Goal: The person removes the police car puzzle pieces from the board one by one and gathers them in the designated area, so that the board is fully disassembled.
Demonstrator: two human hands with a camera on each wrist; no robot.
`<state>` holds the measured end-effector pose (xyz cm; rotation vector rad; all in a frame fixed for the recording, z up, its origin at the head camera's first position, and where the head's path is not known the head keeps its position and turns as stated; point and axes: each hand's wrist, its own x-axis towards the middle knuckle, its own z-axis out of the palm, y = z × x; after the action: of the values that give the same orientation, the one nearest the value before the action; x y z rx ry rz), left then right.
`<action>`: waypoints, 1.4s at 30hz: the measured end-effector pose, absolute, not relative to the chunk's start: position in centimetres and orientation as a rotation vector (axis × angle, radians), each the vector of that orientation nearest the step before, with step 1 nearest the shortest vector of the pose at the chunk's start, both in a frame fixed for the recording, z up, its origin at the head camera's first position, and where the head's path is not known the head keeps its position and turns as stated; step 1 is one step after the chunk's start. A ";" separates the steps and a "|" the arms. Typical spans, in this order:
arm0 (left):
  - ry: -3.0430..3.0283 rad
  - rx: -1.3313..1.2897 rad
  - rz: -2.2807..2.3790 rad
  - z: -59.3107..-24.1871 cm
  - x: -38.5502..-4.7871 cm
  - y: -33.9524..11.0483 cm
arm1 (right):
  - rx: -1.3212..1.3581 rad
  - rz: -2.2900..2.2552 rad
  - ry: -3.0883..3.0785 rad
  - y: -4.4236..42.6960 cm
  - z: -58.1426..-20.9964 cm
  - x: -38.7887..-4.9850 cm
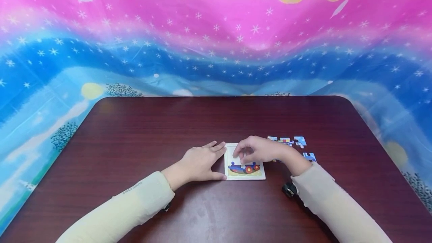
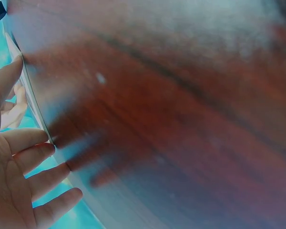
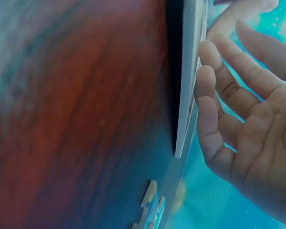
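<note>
A white-bordered puzzle frame [image 1: 246, 178] lies on the table, its lower half filled with a picture of a blue vehicle with red and yellow wheels [image 1: 249, 170]. My left hand [image 1: 199, 163] rests flat at its left side, fingers spread, fingertips and thumb touching the edge; the left wrist view shows this hand [image 2: 19, 176] along the frame edge [image 2: 32, 98]. Above the frame's upper part my right hand [image 1: 261, 149] is held with fingers loosely bent. No piece shows in the right hand [image 3: 262, 138] in the right wrist view, beside the frame's edge [image 3: 187, 81].
Several loose puzzle pieces [image 1: 299, 141] lie right of the frame, some partly covered by the right hand and forearm. Pieces [image 3: 152, 205] also show low in the right wrist view. Behind the dark red table [image 1: 152, 123] hangs a pink and blue patterned cloth [image 1: 216, 36].
</note>
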<state>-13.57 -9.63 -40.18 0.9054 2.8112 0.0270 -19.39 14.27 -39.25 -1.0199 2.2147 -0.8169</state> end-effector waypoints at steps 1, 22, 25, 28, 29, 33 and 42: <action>2.812 0.907 0.024 -40.3 -13.6 -9.6 | -1.030 -0.811 2.208 14.1 -39.2 -19.3; 2.823 0.914 0.020 -40.2 -13.5 -9.6 | -1.103 -0.677 2.229 13.2 -39.6 -18.2; 2.821 0.912 0.021 -40.2 -13.5 -9.6 | -1.103 -0.652 2.251 13.0 -39.6 -18.1; 2.823 0.918 0.021 -40.2 -13.6 -9.6 | -1.075 -0.623 2.277 12.8 -39.5 -17.9; 2.824 0.918 0.021 -40.2 -13.6 -9.6 | -1.067 -0.618 2.285 12.8 -39.5 -17.9; 2.827 0.912 0.016 -40.3 -13.6 -9.6 | -1.068 -0.609 2.308 12.7 -39.4 -17.7; 2.825 0.915 0.015 -40.2 -13.6 -9.6 | -1.040 -0.635 2.314 12.7 -39.4 -17.4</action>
<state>-13.61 -9.60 -40.23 0.9152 2.8245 0.0152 -17.35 12.68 -39.39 -1.0403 2.3141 -0.6355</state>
